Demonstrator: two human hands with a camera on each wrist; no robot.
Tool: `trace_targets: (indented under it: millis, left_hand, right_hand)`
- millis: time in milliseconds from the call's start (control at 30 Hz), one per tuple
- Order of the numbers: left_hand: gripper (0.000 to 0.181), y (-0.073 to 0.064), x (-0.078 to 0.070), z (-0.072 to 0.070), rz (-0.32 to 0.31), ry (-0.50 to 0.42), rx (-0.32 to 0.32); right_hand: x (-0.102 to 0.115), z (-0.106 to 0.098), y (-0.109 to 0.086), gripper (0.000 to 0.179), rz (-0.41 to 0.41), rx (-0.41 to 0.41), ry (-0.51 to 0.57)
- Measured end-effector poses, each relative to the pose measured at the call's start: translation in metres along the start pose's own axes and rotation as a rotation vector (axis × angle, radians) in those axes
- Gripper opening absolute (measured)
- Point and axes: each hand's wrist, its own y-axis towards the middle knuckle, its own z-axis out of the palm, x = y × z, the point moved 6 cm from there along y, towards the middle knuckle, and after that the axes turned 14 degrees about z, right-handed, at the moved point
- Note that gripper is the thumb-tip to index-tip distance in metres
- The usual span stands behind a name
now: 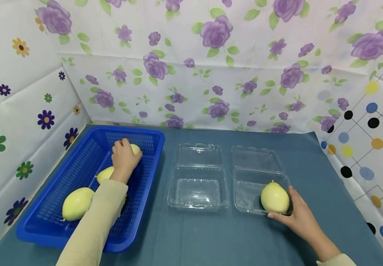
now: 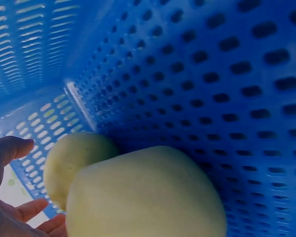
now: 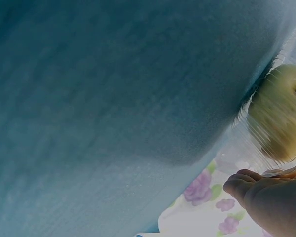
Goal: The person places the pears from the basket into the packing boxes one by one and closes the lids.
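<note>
My left hand (image 1: 124, 159) reaches into the blue basket (image 1: 158, 147) over a pale yellow-green pear (image 1: 135, 149) at the far end. In the left wrist view its thumb and fingers are spread beside that pear (image 2: 74, 160), with a nearer pear (image 2: 148, 197) in front. At the right, my right hand (image 1: 299, 218) grips the near right corner of a clear plastic container (image 1: 244, 184), thumb at the front rim and fingers along the side. Inside that corner stands a pear (image 1: 275, 197), stem up. The right wrist view shows this pear (image 3: 281, 113) through the ribbed clear wall.
Two more pears, one in the middle (image 1: 104, 174) and one at the near left (image 1: 77, 204), lie in the basket. A second open clear container (image 1: 197, 186) sits between basket and right container. Patterned cloth walls (image 1: 191, 85) enclose the blue-grey tabletop (image 1: 204, 236).
</note>
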Motion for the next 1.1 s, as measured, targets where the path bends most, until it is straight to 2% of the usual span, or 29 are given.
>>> trace_targets:
  millis: [467, 767, 1100]
  left_hand:
    - [0.08, -0.006, 0.015, 0.01, -0.091, -0.035, 0.071]
    - [0.082, -0.005, 0.017, 0.013, -0.104, 0.002, 0.112]
    - [0.082, -0.003, 0.02, 0.016, -0.093, 0.013, 0.129]
  right_hand:
    - [0.001, -0.002, 0.002, 0.124, 0.004, 0.003, 0.011]
    - [-0.002, -0.002, 0.0, 0.123, 0.01, 0.006, 0.018]
    - [-0.001, -0.002, 0.0, 0.124, 0.011, 0.0, 0.01]
